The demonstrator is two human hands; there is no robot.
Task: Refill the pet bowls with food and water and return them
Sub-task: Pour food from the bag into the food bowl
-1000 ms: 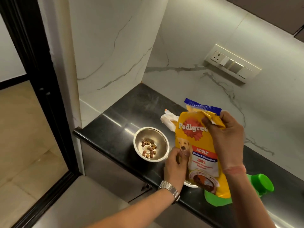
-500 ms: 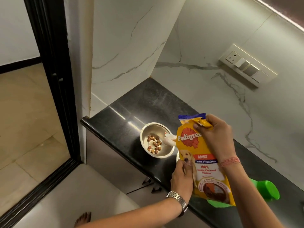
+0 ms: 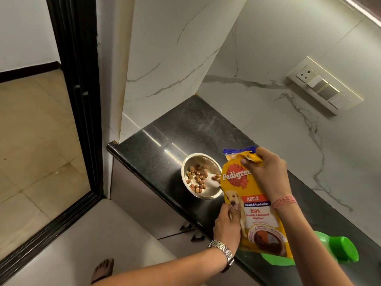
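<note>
On the black table (image 3: 185, 124), near its front edge, stands the steel bowl (image 3: 201, 176) with some kibble (image 3: 196, 178) inside. The head view shows the yellow food pouch (image 3: 255, 205) tilted over the bowl, its white spout touching the pile. The right hand (image 3: 266, 172) pinches the folded top; the left hand (image 3: 226, 226) grips the lower edge with closed fingers. The pouch looks soft and light, so holding top and bottom should steer it well. A green bottle (image 3: 340, 247) lies behind.

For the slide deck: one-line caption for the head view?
Both hands tip a yellow Pedigree pouch, pouring kibble into a steel bowl on a black counter.
</note>
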